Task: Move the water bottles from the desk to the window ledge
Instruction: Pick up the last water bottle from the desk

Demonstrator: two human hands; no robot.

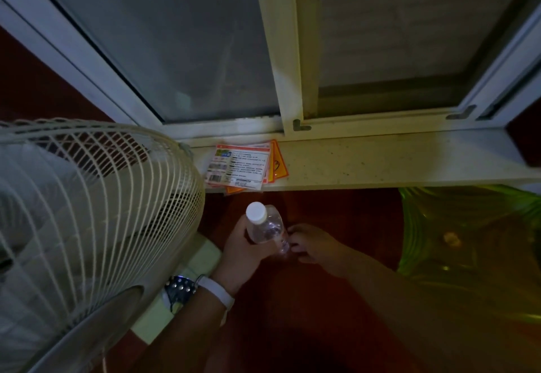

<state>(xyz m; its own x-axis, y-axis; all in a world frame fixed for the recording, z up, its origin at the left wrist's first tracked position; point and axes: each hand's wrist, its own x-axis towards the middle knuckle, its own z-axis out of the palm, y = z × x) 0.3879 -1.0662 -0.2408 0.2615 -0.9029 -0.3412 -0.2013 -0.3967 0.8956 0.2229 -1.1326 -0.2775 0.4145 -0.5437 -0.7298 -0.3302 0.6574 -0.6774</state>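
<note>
**Water bottle [265, 230] held just below the window ledge [380, 164]**

The left hand [243, 245] is wrapped around the clear water bottle, which has a white cap, and holds it in the air just below the front edge of the window ledge, not yet on it. The bottle is tilted, its cap toward the ledge and its lower end pointing away, toward the right hand [311, 245]. That hand's curled fingertips [292, 230] sit at the bottle's lower end; the light is too dim to tell whether they pinch it or only touch it. The left wrist carries a white band [218, 289] with a studded band [178, 287] just beside it.

At the ledge's left end lies a small stack of printed cards [240, 167], white over orange, slightly overhanging the front edge. A white fan [102, 197] with a wire cage stands left of the ledge and hides its end. Below the ledge's right part sits something of see-through green plastic [468, 226]. Behind the ledge rises a sliding window [205, 50] in a white frame.
</note>
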